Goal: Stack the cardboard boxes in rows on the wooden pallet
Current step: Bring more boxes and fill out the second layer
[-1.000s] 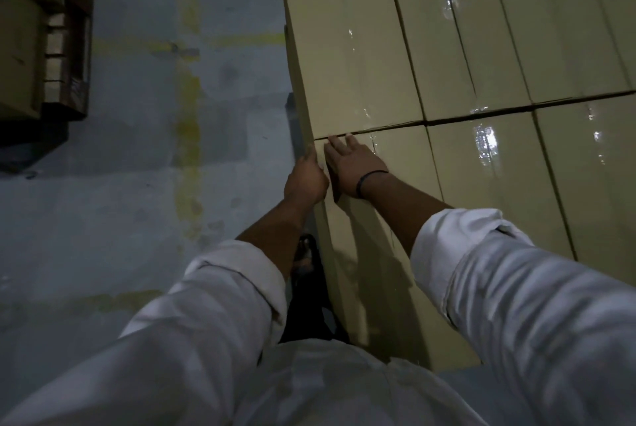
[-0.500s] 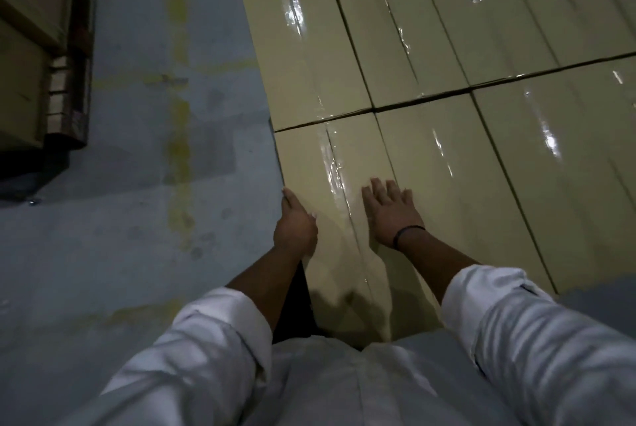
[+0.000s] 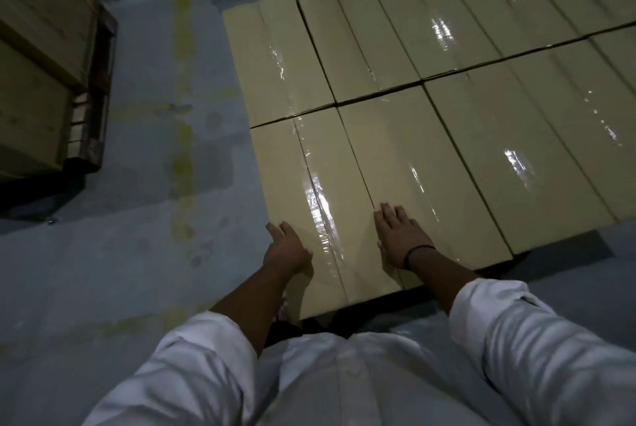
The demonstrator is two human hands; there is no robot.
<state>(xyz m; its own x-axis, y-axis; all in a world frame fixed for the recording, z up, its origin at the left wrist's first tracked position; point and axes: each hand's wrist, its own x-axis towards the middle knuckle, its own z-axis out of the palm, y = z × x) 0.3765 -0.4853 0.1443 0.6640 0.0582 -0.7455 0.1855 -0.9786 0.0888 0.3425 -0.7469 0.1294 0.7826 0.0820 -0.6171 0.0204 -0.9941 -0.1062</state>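
Touching taped boxes (image 3: 413, 157): left hand (image 3: 287, 250), right hand (image 3: 399, 236); floor (image 3: 137, 219) seemingly concrete.

Both arms reach forward, white sleeves (image 3: 192, 356) pushed up the forearms. The left hand (image 3: 287, 248) is palm down, fingers roughly straight. The right hand (image 3: 401, 236) lies flat, fingers extended, black band (image 3: 418, 249) on wrist.

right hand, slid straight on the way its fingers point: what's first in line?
Nothing raised, it seems. The right hand lies flat on a near-row cardboard box; ahead is bare box top, then the far-row box.
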